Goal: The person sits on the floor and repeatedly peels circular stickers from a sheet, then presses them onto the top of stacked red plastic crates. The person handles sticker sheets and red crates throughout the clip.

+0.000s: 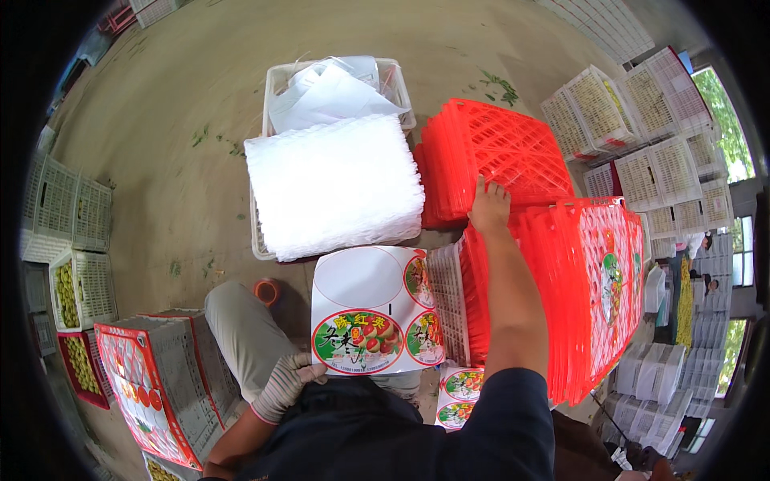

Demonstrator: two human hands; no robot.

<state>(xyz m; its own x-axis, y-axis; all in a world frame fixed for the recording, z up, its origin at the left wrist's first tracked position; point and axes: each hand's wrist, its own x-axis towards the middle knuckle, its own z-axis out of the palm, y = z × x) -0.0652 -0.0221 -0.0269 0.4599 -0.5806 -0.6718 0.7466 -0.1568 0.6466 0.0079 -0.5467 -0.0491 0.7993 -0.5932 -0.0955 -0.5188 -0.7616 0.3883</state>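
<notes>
My left hand, in a striped fingerless glove, pinches the lower left corner of a sheet of fruit stickers. One large oval at the top of that sheet is blank; the others show printed red and green fruit. My bare right hand rests at the front edge of a stack of red plastic mesh lids; whether its fingers grip a lid cannot be told. Left of it stands a thick stack of white foam sheets. More red lids, the end one lined with white netting and a sticker, stand under and beside my right arm.
A white crate with loose white sheets lies beyond the foam. Lidded crates stand at left, near an orange cup-like container. Crates are stacked at right. Another sticker sheet lies low. People are at far right.
</notes>
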